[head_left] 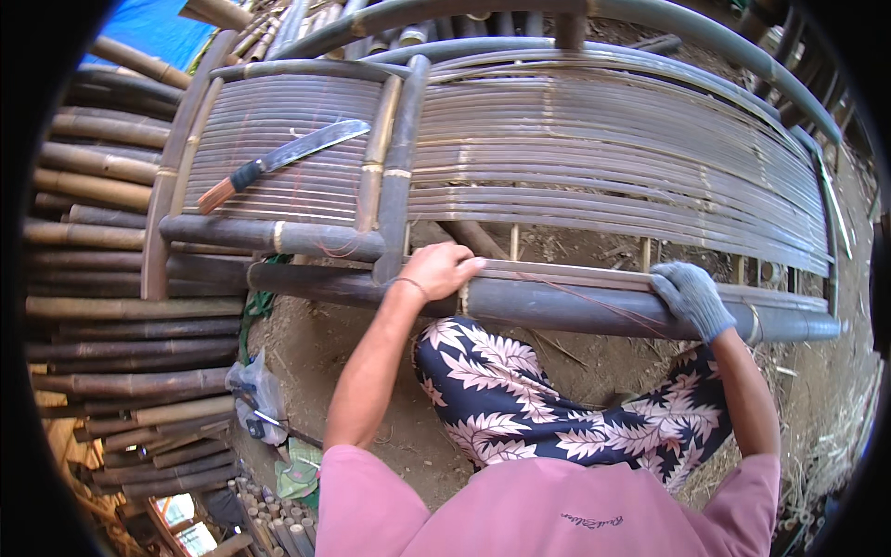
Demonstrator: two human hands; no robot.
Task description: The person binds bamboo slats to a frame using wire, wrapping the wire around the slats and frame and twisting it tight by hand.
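Two-handed, gripping a bamboo slat [566, 270] along the six-o'clock edge of a bamboo bench [520, 167]: toward nine with left hand [434, 275] partly curled, toward three with gloved right hand [691, 299] likewise.

We stretch our left forearm [368, 371] and right forearm [750, 395] forward, hands well apart. Our bare left hand [436, 271] lies palm down, fingers [469, 267] bent and pointing right, a thin band [416, 286] around the wrist [405, 297]. Our right hand [689, 293], in a grey knit glove [698, 304], curves palm down; how tightly either closes, we cannot tell.
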